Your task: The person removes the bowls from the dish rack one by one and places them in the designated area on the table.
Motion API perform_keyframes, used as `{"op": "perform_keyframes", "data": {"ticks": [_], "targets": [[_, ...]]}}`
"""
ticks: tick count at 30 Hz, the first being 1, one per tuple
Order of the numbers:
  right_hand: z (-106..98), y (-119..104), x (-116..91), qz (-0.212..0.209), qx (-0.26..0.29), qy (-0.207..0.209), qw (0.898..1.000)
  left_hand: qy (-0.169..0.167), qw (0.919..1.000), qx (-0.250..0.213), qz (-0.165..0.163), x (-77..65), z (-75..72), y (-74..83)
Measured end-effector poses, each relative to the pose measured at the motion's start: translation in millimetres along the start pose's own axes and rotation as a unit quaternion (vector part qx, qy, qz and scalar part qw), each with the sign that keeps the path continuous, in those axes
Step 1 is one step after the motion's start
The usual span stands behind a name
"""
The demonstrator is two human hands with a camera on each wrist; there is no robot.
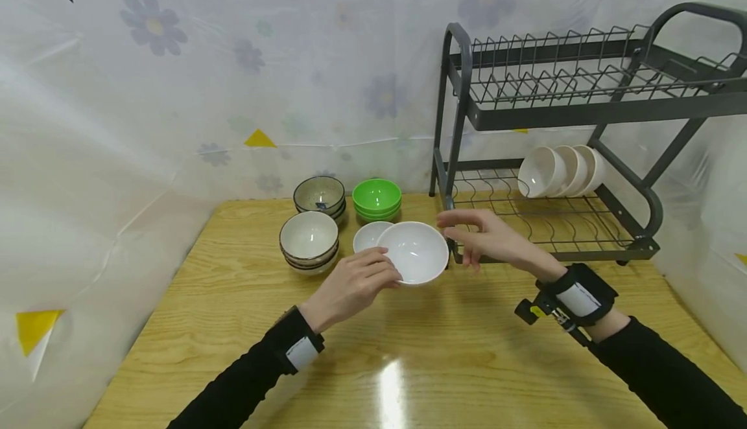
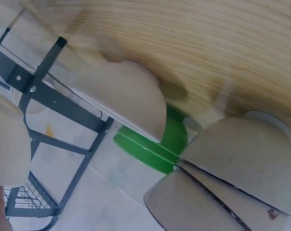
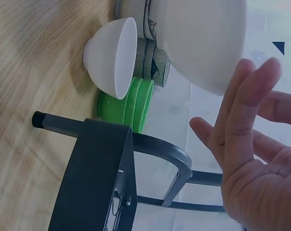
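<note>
My left hand (image 1: 362, 281) grips a white bowl (image 1: 415, 254) by its left rim, lifted above the table. In the left wrist view, part of that held bowl (image 2: 8, 144) shows at the left edge, with a fingertip below it. My right hand (image 1: 493, 238) hovers just to the right of the bowl, its fingers loosely bent and holding nothing. From the right wrist, the fingers (image 3: 242, 110) appear close to the held bowl (image 3: 203, 43); whether they touch it I cannot tell. Another white bowl (image 1: 367, 236) stands on the table behind, partly hidden by the held one.
A two-tier dark dish rack (image 1: 560, 118) stands at the right, with white bowls (image 1: 543, 172) leaning on its lower tier. Green bowls (image 1: 376, 197) are stacked at the back. Rimmed beige bowls (image 1: 309, 238) and grey-patterned bowls (image 1: 319, 194) are piled to their left on the wooden table (image 1: 233, 312).
</note>
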State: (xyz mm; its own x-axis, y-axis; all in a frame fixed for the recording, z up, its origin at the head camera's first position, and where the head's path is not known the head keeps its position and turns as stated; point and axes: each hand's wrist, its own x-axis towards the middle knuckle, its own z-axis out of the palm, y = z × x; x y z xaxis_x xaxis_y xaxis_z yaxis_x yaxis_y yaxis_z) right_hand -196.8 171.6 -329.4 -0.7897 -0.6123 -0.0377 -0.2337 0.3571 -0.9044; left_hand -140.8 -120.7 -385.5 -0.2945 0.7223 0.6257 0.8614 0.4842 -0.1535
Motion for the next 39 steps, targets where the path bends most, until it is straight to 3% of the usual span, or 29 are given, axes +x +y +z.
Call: {"op": "perform_keyframes", "data": {"ticks": [17, 30, 39], "targets": [[-5, 9, -5, -0.028, 0.000, 0.037, 0.999, -0.043, 0.9956, 0.006, -0.083, -14.2, 8.1, -14.0], [-6, 14, -7, -0.048, -0.005, 0.054, 0.997, -0.085, 0.9847, -0.003, -0.152, -22.2, 18.7, -24.3], [-7, 12, -9, -0.052, -0.006, 0.053, 0.997, -0.092, 0.9790, 0.003, -0.182, -24.8, 28.7, -27.4]]}}
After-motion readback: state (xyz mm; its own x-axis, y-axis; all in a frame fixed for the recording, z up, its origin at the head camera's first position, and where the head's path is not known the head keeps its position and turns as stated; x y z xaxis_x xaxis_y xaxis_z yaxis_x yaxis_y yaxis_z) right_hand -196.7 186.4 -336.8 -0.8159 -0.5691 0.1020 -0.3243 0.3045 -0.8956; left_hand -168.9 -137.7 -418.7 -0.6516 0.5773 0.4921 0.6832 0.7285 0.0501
